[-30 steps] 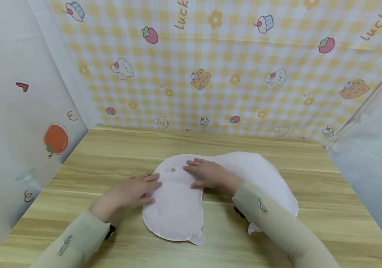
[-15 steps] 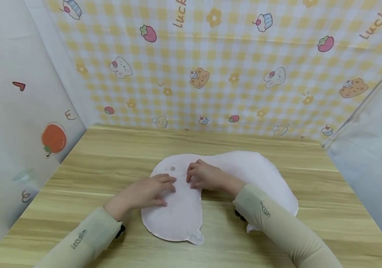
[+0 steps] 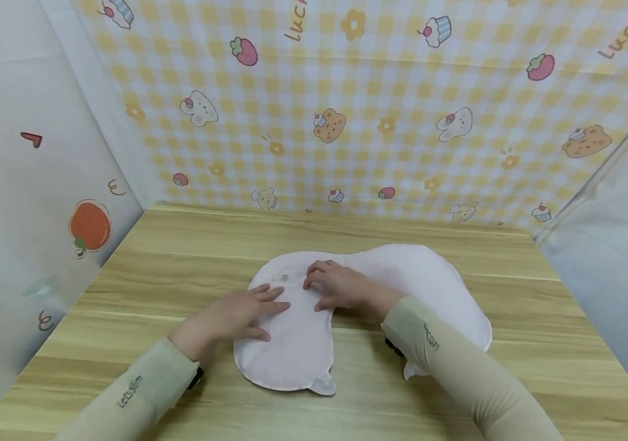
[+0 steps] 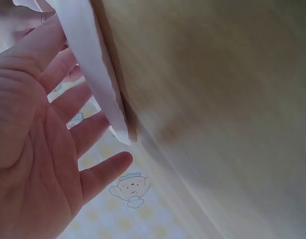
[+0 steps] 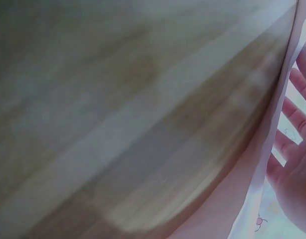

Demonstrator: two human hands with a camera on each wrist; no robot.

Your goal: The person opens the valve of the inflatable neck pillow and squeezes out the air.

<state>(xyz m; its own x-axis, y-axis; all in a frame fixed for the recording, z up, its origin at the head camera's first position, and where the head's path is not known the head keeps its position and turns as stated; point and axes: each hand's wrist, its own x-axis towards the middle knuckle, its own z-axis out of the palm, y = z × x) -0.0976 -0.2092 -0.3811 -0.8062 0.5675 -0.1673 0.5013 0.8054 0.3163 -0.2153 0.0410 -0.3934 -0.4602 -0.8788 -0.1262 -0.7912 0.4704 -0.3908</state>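
While flat, both hands seemingly press cloth

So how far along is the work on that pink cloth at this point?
Done: the pink cloth lies spread on the wooden table, its left part mostly flat. In hand: the left hand and right hand both press flat on that left part, beside a small snap. Left: the right part of the cloth looks untouched, its near edge hidden by the right sleeve; no fold shows yet.
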